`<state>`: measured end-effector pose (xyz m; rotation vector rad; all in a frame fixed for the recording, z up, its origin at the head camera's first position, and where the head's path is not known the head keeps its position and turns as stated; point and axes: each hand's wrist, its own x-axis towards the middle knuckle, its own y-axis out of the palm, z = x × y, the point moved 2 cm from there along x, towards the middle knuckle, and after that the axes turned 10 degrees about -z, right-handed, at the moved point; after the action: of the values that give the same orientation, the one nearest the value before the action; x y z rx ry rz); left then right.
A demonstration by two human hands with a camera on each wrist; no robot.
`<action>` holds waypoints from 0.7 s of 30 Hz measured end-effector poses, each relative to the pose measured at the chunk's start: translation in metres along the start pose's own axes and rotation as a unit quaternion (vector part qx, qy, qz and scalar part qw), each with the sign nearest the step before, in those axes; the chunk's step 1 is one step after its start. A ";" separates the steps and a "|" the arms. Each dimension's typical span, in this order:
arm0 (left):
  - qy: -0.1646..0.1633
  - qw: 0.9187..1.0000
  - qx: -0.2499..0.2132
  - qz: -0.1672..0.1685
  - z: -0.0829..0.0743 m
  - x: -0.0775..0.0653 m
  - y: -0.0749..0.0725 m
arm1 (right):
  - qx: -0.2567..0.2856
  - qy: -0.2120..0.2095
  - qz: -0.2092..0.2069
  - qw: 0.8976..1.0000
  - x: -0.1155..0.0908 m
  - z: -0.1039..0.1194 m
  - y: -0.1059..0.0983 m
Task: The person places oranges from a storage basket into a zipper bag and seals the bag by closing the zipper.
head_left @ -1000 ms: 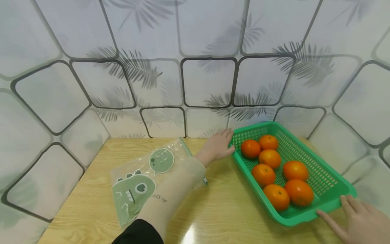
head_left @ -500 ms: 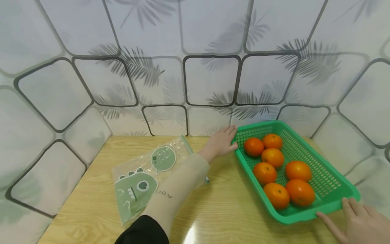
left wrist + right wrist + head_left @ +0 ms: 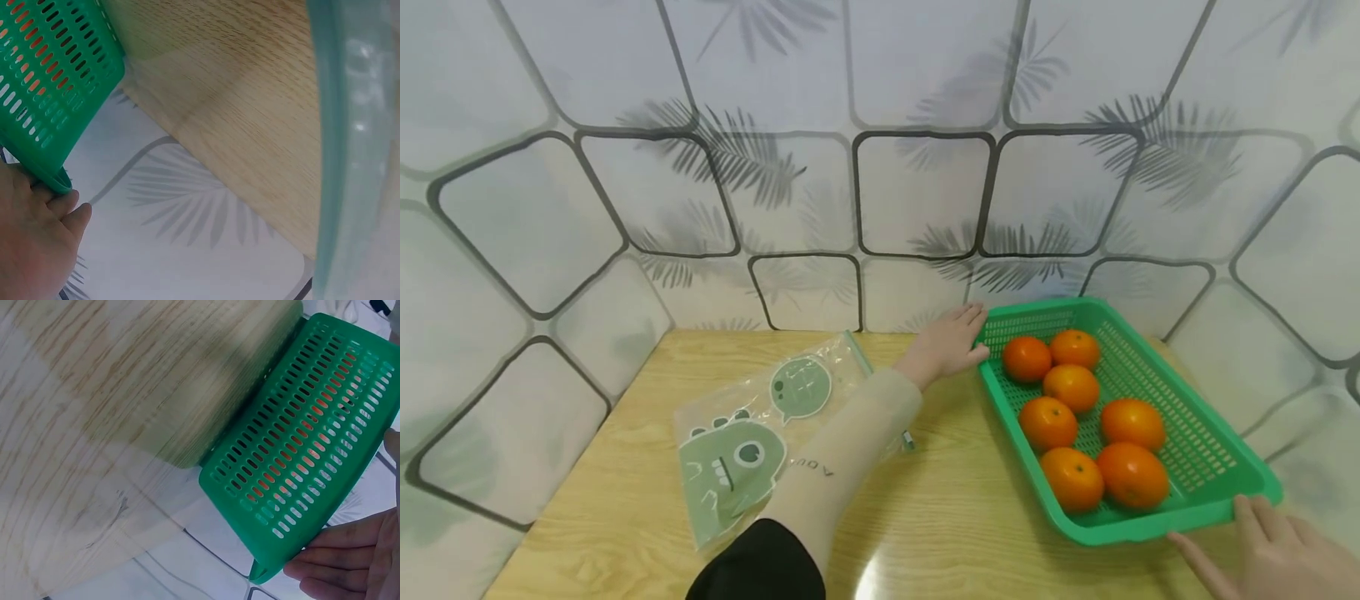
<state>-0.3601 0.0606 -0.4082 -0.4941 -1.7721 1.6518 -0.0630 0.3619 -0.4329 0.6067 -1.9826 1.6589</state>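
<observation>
A green plastic basket (image 3: pixel 1195 392) with slotted walls stands on the table's right side. Several oranges (image 3: pixel 1071 388) lie in it, mostly along its left and near parts. At the basket's far left corner, my left hand (image 3: pixel 943 343) touches the rim with extended fingers, the thumb spread apart. My right hand (image 3: pixel 1285 554) is at the near right end, fingertips and thumb against the rim. Its fingers (image 3: pixel 340 556) look fairly straight along the rim in the right wrist view. A clear zip bag (image 3: pixel 737 454) with a green dinosaur print lies flat, partly under my left forearm.
The wooden table (image 3: pixel 955 517) ends at a wall covering (image 3: pixel 917 192) with leaf and rounded-square patterns behind and at both sides. The bag's green zip edge (image 3: pixel 331 150) fills the right of the left wrist view.
The near end of the basket has shifted slightly left, with the right hand still at its rim. The left hand stays at the far corner. The head view has shifted a little.
</observation>
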 end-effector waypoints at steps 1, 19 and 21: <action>0.000 1.000 -0.003 0.001 0.000 0.001 0.000 | -0.004 0.003 0.002 1.000 0.000 0.002 0.000; -0.002 1.000 -0.013 0.017 0.001 0.011 -0.001 | -0.050 0.024 0.081 0.995 -0.002 0.025 -0.007; -0.002 1.000 -0.012 0.020 0.001 0.012 -0.001 | -0.048 0.026 0.043 0.998 -0.003 0.028 -0.009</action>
<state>-0.3691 0.0681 -0.4042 -0.5391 -1.7974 1.6623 -0.0574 0.3333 -0.4320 0.4445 -2.0641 1.6015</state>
